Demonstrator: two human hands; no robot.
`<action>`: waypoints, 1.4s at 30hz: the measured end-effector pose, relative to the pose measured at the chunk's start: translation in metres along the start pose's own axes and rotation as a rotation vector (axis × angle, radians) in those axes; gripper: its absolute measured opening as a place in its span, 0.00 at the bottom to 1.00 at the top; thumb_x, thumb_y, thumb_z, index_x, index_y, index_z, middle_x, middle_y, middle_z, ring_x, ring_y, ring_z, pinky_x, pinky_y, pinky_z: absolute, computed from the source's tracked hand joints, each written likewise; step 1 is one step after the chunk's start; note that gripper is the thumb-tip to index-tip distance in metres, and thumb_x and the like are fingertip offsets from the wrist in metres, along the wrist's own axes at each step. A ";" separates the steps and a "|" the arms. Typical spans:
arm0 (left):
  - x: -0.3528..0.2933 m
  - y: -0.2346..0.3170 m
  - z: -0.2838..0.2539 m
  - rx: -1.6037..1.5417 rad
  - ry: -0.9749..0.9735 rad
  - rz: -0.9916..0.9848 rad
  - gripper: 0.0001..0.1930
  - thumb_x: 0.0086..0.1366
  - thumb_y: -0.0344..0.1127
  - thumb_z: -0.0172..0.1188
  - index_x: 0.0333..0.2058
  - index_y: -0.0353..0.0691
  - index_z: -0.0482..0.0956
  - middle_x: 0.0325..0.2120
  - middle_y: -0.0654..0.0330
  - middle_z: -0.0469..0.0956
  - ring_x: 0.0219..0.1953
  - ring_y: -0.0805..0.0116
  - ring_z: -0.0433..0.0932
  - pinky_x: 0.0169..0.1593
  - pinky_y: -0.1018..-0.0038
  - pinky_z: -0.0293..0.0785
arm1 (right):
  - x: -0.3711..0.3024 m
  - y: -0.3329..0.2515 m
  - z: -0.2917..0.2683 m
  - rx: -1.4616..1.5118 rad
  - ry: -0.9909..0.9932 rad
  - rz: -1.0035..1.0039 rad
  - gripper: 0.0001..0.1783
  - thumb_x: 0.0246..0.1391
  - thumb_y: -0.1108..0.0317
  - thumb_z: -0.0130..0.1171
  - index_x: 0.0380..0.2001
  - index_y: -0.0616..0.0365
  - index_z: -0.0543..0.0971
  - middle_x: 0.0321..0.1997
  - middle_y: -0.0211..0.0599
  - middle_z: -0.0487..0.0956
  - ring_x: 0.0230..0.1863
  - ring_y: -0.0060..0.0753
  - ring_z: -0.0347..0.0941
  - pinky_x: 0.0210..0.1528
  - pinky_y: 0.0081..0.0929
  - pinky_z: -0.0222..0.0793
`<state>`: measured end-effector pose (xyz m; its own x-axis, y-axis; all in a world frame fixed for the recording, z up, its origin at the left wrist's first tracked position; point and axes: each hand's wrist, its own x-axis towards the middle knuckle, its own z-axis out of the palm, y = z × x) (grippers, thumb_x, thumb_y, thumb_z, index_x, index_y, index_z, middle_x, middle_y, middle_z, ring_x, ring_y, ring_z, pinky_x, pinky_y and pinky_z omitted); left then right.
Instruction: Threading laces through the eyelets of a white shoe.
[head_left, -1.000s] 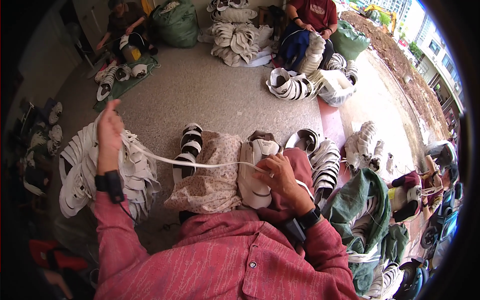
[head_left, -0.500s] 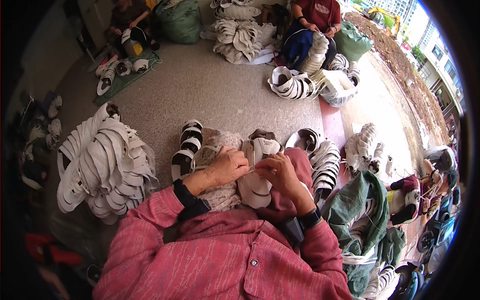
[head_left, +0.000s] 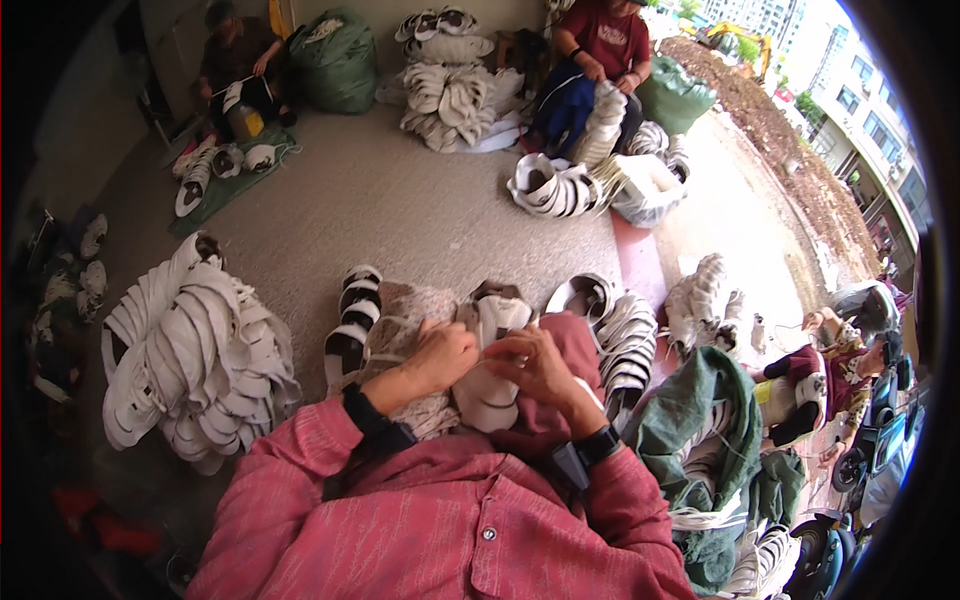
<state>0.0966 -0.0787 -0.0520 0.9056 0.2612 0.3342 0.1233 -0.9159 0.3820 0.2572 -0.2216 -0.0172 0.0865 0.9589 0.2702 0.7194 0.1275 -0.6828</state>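
Note:
A white shoe upper (head_left: 487, 397) lies across my lap, its dark-lined opening pointing away from me. Over its middle, my left hand (head_left: 443, 357) is closed, knuckles up, pinching a thin white lace. My right hand (head_left: 537, 368) is just beside it, thumb and forefinger pressed together at the lace, the other fingers curled. Only a short bit of lace shows between the hands; its path through the eyelets is hidden. Patterned cloth (head_left: 405, 310) covers my left knee, with loose white lace on it.
A large heap of white uppers (head_left: 200, 350) stands at left. Nested black-and-white uppers (head_left: 355, 320) and another row (head_left: 628, 350) flank my knees. A green sack (head_left: 700, 420) is at right. Co-workers (head_left: 600, 60) sit across the floor and at right.
The whole view has shifted, so most things sit farther left. My hands remain together over the upper; the right fingers have curled and turned slightly. The far-left co-worker now has hands farther apart.

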 end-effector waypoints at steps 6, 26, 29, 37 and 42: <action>0.019 0.010 -0.052 -0.177 0.113 0.119 0.15 0.53 0.37 0.62 0.39 0.41 0.73 0.39 0.56 0.72 0.42 0.54 0.75 0.46 0.60 0.69 | -0.002 -0.005 0.003 -0.046 -0.012 -0.030 0.10 0.48 0.61 0.64 0.34 0.50 0.83 0.33 0.32 0.79 0.38 0.38 0.72 0.46 0.36 0.63; 0.046 -0.021 -0.053 -0.473 -0.423 0.200 0.16 0.47 0.35 0.71 0.27 0.38 0.72 0.28 0.58 0.71 0.33 0.62 0.72 0.38 0.70 0.68 | 0.039 0.027 0.004 0.036 -0.243 -0.132 0.05 0.47 0.72 0.61 0.30 0.56 0.80 0.28 0.36 0.76 0.31 0.36 0.73 0.35 0.30 0.68; 0.042 -0.021 -0.054 -0.525 -0.419 0.198 0.16 0.47 0.36 0.71 0.26 0.38 0.72 0.28 0.59 0.71 0.33 0.63 0.72 0.38 0.70 0.68 | 0.040 0.019 0.006 0.036 -0.252 -0.049 0.04 0.47 0.72 0.60 0.30 0.55 0.80 0.29 0.35 0.77 0.32 0.35 0.74 0.35 0.30 0.69; 0.038 -0.024 -0.045 -0.523 -0.349 0.148 0.17 0.47 0.37 0.71 0.24 0.36 0.70 0.26 0.61 0.70 0.32 0.65 0.71 0.37 0.71 0.68 | 0.042 0.023 0.015 -0.140 -0.222 -0.167 0.04 0.44 0.71 0.61 0.27 0.53 0.81 0.30 0.33 0.78 0.33 0.36 0.75 0.35 0.31 0.70; 0.038 -0.022 -0.045 -0.662 -0.403 0.003 0.15 0.49 0.33 0.71 0.22 0.38 0.70 0.26 0.65 0.68 0.31 0.72 0.67 0.37 0.75 0.66 | 0.043 0.025 -0.006 0.121 -0.158 -0.156 0.02 0.46 0.73 0.63 0.26 0.56 0.81 0.27 0.36 0.77 0.31 0.34 0.75 0.34 0.29 0.69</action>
<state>0.1103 -0.0348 -0.0085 0.9989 0.0121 0.0452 -0.0327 -0.5100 0.8596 0.2825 -0.1791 -0.0187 -0.1350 0.9516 0.2760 0.6272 0.2977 -0.7197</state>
